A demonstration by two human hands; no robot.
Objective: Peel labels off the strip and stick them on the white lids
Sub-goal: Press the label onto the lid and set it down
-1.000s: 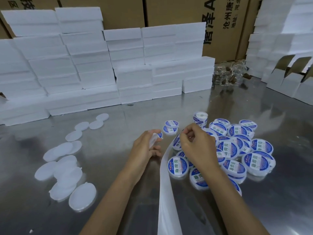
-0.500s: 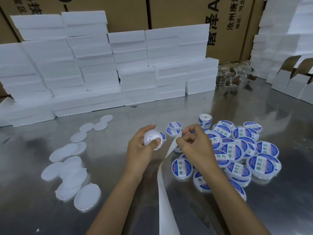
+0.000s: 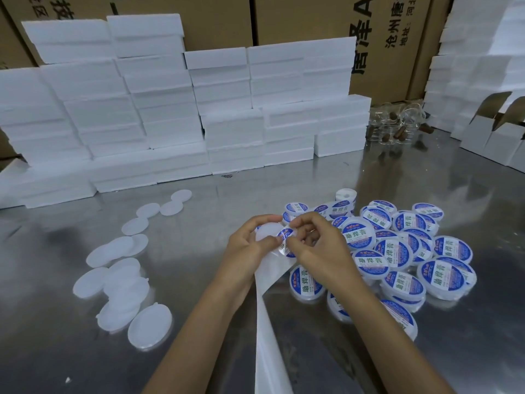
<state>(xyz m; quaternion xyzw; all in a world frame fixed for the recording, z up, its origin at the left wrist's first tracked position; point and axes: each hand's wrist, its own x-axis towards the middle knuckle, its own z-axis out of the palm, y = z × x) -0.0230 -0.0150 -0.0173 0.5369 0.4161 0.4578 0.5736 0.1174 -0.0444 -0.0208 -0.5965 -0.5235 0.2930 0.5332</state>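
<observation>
Stacked white foam boxes (image 3: 159,109) and brown cartons (image 3: 312,21) close off the back of a reflective steel desk (image 3: 426,177). Blank white lids (image 3: 122,280) lie scattered at left; labelled lids (image 3: 397,251) are heaped at right. At centre, the left hand (image 3: 244,248) curls its fingers around 1 white lid (image 3: 265,233), held above the desk. The right hand (image 3: 318,245) pinches a round blue label (image 3: 285,234) at the lid's face. The backing strip (image 3: 267,322) trails down toward the viewer. Likely faults: the label may land off-centre or creased if the pinch lets go before it lies flat, and the loose strip could drag against the pile and tug the label askew.
</observation>
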